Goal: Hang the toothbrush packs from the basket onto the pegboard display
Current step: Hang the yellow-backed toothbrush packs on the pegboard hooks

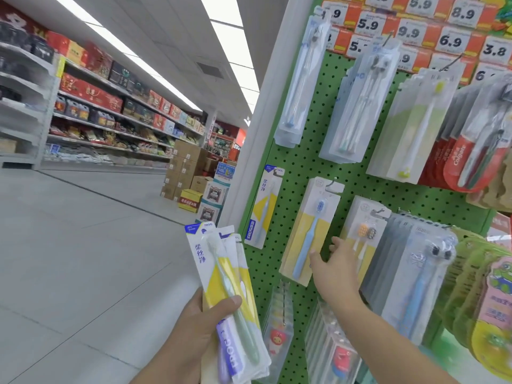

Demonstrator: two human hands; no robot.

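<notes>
So the left hand (194, 328) is gripping a fanned stack of flat white-and-yellow carded toothbrush packs (227, 286), thumb curled across the front of the top one and the other fingers hidden behind. The stack sits low at the left edge of the green perforated pegboard display (304, 167), just off the board, not touching it. No basket visible anywhere in this shot.

Handling-wise these look super light: thin card with a clear plastic blister over the brush. Stiff enough to stay flat but the card will bend if you squeeze it, and the plastic fronts look slick, so a fanned bunch could slide apart. I'd guess the best place to hold one is the lower half, by the edges, leaving the hang hole at the top free for the hook.

The right hand (336, 266) is empty, fingers straight and spread, reaching onto the board. Its fingertips are at the lower part of a hanging white-and-yellow pack with a blue toothbrush (310, 231), touching or just about touching, hard to say. Up and left of that, near the board's left edge, hangs a matching white-and-yellow pack (264, 206) of the same kind as the held ones, so that hook is probably where the stack goes.
</notes>
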